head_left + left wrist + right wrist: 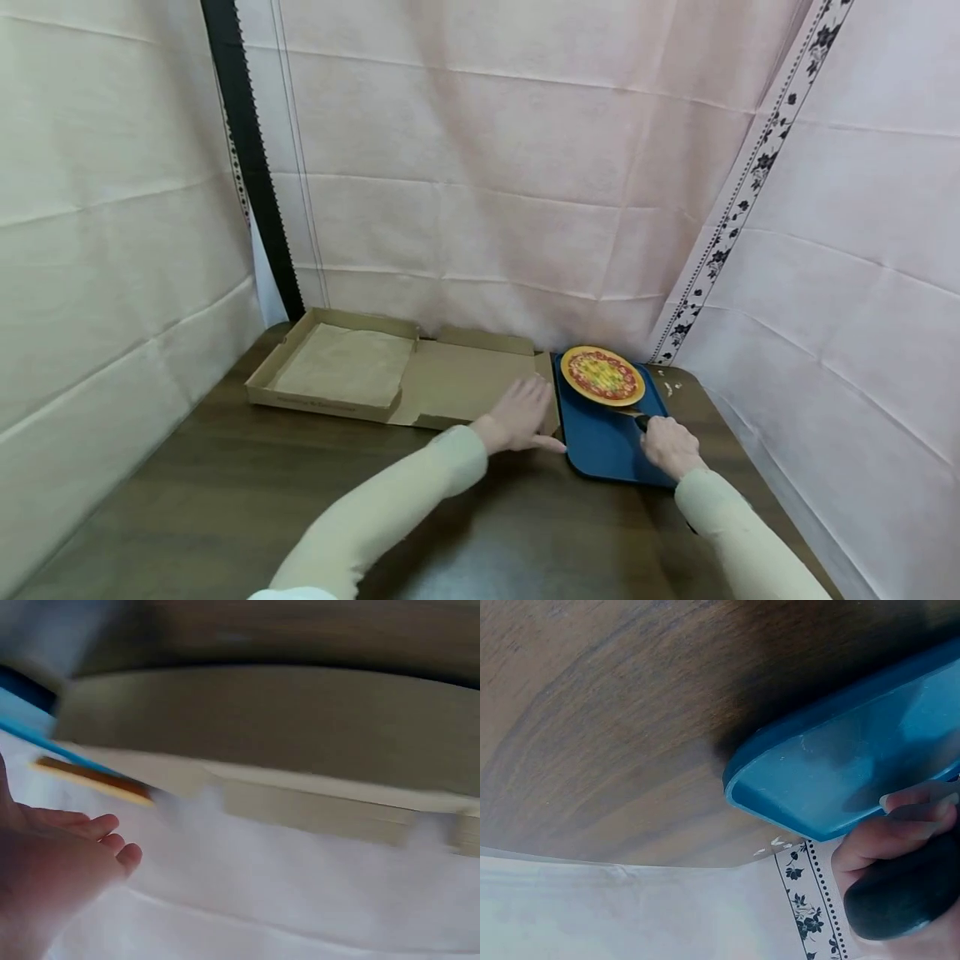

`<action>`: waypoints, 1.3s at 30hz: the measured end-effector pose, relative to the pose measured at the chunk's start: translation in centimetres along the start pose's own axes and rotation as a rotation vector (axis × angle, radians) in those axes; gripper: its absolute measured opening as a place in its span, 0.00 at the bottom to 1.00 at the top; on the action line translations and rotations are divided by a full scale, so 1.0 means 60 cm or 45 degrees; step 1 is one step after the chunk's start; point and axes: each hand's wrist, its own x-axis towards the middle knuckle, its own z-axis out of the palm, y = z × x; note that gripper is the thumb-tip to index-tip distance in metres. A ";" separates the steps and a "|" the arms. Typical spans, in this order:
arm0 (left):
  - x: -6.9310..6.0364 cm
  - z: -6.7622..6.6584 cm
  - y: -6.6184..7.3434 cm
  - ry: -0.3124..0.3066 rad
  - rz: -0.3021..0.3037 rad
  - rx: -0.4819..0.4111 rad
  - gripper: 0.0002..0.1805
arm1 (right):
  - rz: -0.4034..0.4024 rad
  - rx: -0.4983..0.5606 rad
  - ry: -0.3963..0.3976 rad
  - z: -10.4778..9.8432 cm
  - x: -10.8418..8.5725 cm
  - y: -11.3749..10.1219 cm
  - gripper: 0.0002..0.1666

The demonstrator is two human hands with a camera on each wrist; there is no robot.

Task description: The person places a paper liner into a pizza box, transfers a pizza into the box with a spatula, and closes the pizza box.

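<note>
A round pizza (602,375) with a yellow rim is at the far end of the blue tray (607,450). My right hand (670,446) grips the black handle (900,892) of a flat serving tool, whose narrow blade (627,412) runs to the pizza's near edge; its far part is hidden. Whether the pizza lies on the tray or is slightly raised, I cannot tell. My left hand (517,412) is held with straight fingers over the right end of the pizza box's open lid (465,375), beside the tray. Nothing is in it.
The pizza box base (322,406), lined with paper (341,362), lies at the left with its lid folded out toward the tray. Small white bits (778,841) lie on the brown table (315,500) beyond the tray's right corner. Pale cloth hangs (487,208) behind and at both sides.
</note>
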 end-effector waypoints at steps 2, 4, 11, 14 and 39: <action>-0.022 0.002 -0.048 0.078 -0.028 -0.104 0.62 | -0.002 0.001 0.000 0.002 0.000 0.001 0.15; -0.050 0.004 -0.102 0.126 -0.084 -0.165 0.64 | -0.006 -0.002 0.010 0.002 0.000 0.001 0.14; -0.185 0.010 -0.284 0.189 -0.351 -0.433 0.69 | -0.039 -0.002 0.055 0.001 0.001 -0.002 0.14; -0.253 0.009 -0.348 0.146 -0.474 -0.475 0.68 | -0.041 -0.005 0.055 0.000 0.000 -0.003 0.13; -0.422 0.039 -0.502 -0.179 -0.807 -0.615 0.73 | -0.082 -0.016 0.087 -0.009 -0.005 -0.005 0.13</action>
